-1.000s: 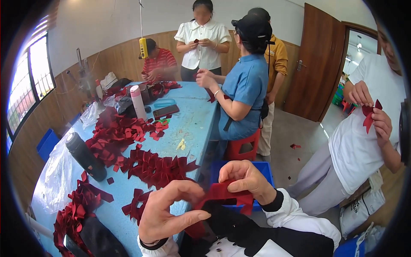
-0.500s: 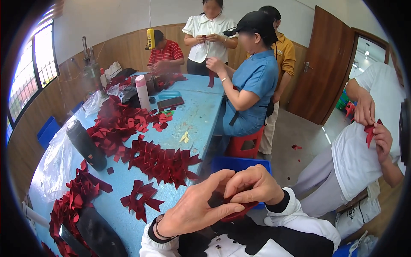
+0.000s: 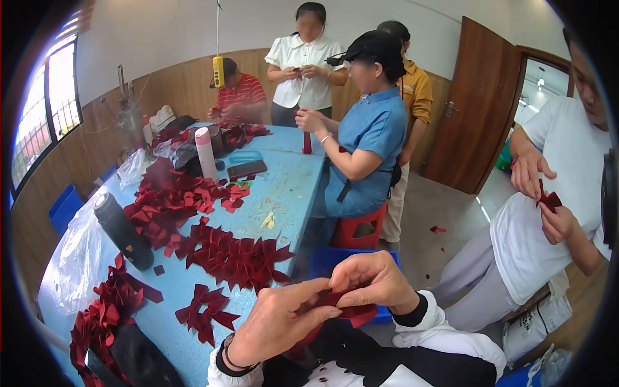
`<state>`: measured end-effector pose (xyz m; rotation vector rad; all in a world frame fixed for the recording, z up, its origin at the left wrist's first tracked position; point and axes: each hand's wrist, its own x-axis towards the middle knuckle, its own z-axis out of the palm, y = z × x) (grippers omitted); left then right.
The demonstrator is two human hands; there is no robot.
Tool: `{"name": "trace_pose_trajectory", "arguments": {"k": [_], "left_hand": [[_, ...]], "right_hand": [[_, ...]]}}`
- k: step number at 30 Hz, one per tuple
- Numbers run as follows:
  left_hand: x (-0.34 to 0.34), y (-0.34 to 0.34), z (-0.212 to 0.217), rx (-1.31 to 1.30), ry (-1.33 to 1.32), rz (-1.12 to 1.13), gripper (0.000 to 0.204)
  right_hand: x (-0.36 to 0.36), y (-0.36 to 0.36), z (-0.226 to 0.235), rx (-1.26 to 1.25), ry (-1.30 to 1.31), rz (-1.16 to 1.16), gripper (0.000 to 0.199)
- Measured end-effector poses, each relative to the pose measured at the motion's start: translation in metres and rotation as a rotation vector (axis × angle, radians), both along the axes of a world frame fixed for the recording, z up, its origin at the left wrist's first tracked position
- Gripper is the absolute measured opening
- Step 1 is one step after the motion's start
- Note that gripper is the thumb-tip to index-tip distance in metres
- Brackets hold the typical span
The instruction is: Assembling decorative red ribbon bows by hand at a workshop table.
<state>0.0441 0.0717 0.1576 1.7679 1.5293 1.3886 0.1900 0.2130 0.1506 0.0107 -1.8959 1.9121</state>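
Note:
My left hand [image 3: 278, 322] and my right hand [image 3: 380, 282] are close together in front of my body. Both pinch a dark red ribbon [image 3: 358, 315] between thumb and fingers. Its tail hangs below my right hand, and part of it is hidden behind the fingers. On the table to the left of my hands lie a few loose red bows [image 3: 205, 314]. Beyond them a thick row of red bows [image 3: 238, 258] runs along the table.
On the blue table [image 3: 284, 187] stand a dark thermos [image 3: 124, 232] and a pink-white bottle [image 3: 206, 155]; a phone [image 3: 247, 169] lies near a heap of red pieces [image 3: 167, 203]. A blue bin [image 3: 319, 261] sits beyond my hands. Several co-workers hold red ribbon; one stands close at right [image 3: 548, 168].
My fingers have shifted on the ribbon, and more of it shows below my right hand. The view has moved slightly. The co-worker at right has changed grip on a red ribbon.

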Motion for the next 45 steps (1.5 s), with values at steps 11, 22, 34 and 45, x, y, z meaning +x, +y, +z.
{"name": "trace_pose_trajectory", "arguments": {"k": [11,22,34,45], "left_hand": [[-0.016,-0.008,0.007,0.091,-0.045,0.078,0.013],[-0.025,-0.019,0.012,0.261,-0.310,0.140,0.014],[-0.029,-0.022,0.012,0.404,-0.509,0.127,0.022],[-0.027,-0.023,0.015,0.301,-0.584,0.171,0.020]], "right_hand": [[0.002,0.005,-0.002,-0.059,-0.045,0.061,0.023],[-0.002,0.015,-0.006,-0.032,-0.174,0.054,0.014],[-0.011,0.021,-0.017,-0.057,-0.090,0.092,0.013],[-0.010,0.021,-0.018,-0.172,-0.139,-0.009,0.011]]}}
